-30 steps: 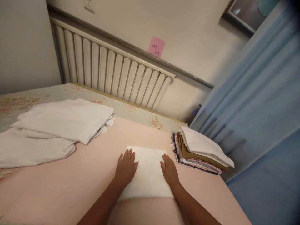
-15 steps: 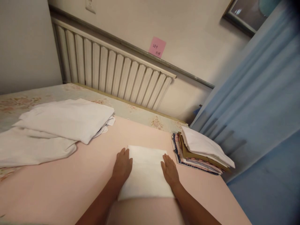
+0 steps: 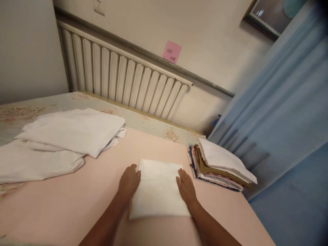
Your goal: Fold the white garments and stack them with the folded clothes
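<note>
Far to my left on the bed (image 3: 84,191), a loose heap of white sheets (image 3: 61,136) lies rumpled and unfolded, well apart from where I work, so by my judgement that part is still to be done. Nearer the middle, my left hand (image 3: 128,182) rests at the left edge of a small white folded cloth (image 3: 157,191), fingers curled a little along its side, pinching nothing. The cloth lies flat on the pink bed cover, already folded into a neat rectangle between my two hands. My right hand (image 3: 186,187) lies spread and flat on its right edge, pressing it down. Just beside it to the right sits a stack of folded cloths (image 3: 220,164), white on top with patterned ones beneath, which looks finished.
</note>
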Demonstrator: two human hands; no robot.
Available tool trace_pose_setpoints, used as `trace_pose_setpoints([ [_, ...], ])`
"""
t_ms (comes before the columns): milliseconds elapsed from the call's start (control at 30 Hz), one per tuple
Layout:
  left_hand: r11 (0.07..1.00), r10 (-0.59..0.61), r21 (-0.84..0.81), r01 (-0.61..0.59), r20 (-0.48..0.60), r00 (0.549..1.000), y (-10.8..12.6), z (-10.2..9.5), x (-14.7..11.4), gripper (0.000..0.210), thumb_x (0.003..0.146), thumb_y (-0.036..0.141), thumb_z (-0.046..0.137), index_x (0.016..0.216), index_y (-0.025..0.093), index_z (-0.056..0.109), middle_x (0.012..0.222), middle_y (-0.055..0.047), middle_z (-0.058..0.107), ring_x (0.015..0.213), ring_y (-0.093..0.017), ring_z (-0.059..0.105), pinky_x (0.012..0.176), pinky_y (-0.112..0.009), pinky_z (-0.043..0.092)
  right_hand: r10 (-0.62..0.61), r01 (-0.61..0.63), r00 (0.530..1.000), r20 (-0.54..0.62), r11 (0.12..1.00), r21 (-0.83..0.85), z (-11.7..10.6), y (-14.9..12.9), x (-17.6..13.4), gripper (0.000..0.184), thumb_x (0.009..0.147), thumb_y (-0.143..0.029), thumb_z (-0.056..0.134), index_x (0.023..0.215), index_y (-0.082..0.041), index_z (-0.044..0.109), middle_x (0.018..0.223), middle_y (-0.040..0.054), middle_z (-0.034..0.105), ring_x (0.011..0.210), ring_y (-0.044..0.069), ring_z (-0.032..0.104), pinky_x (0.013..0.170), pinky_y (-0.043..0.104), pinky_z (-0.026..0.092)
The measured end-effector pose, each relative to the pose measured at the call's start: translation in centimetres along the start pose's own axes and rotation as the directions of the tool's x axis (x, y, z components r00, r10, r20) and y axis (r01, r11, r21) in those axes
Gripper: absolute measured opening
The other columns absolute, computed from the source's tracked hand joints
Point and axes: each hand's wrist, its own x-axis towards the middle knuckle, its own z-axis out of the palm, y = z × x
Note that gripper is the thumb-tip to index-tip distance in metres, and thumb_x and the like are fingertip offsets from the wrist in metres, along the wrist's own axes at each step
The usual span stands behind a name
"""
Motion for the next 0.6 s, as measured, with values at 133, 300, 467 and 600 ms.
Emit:
trace_pose_setpoints([
  [133,0.987,-0.057,-0.148,0.064,0.049,0.997,0.1,-0.5,0.0,0.036,0.083,0.031,0.043,0.112,0.013,0.057,0.104,-0.014,0.068,0.100,-0.027,0.062,0.083,-0.035,0.044,0.009,-0.009,1.000,-0.005,1.000,0.004,0.0,-0.1,0.0,0.048,0.099,-0.040,0.029,0.134,-0.015,0.050,0.138,0.0124,0.051,0.132,0.025,0.043,0.109,0.048,0.033],
  [300,0.948,-0.138,-0.277,0.155,0.080,0.987,-0.2,-1.1,0.0,0.041,0.081,0.035,0.046,0.114,0.013,0.057,0.112,-0.014,0.067,0.107,-0.027,0.061,0.088,-0.034,0.045,0.011,-0.011,1.000,-0.020,1.000,0.014,0.1,-0.1,0.0,0.047,0.099,-0.040,0.030,0.133,-0.016,0.052,0.138,0.0125,0.052,0.131,0.025,0.043,0.109,0.048,0.033],
  [467,0.915,-0.171,-0.352,0.196,0.102,0.980,-0.6,-1.0,-0.4,0.030,0.081,0.038,0.044,0.091,0.016,0.061,0.090,-0.009,0.071,0.089,-0.024,0.066,0.071,-0.030,0.047,0.042,-0.039,0.999,-0.032,0.996,0.078,0.0,0.0,0.0,0.048,0.097,-0.042,0.033,0.131,-0.014,0.053,0.136,0.0137,0.053,0.130,0.026,0.044,0.110,0.048,0.032],
  [600,0.891,-0.160,-0.408,0.202,0.134,0.978,-0.6,-1.1,-1.3,0.032,0.083,0.044,0.042,0.075,0.018,0.058,0.073,-0.006,0.067,0.069,-0.021,0.063,0.058,-0.028,0.044,0.166,-0.159,0.986,-0.016,0.963,0.219,-0.9,-0.2,-0.1,0.055,0.092,-0.047,0.040,0.133,-0.012,0.051,0.134,0.0151,0.055,0.125,0.027,0.050,0.106,0.046,0.039],
])
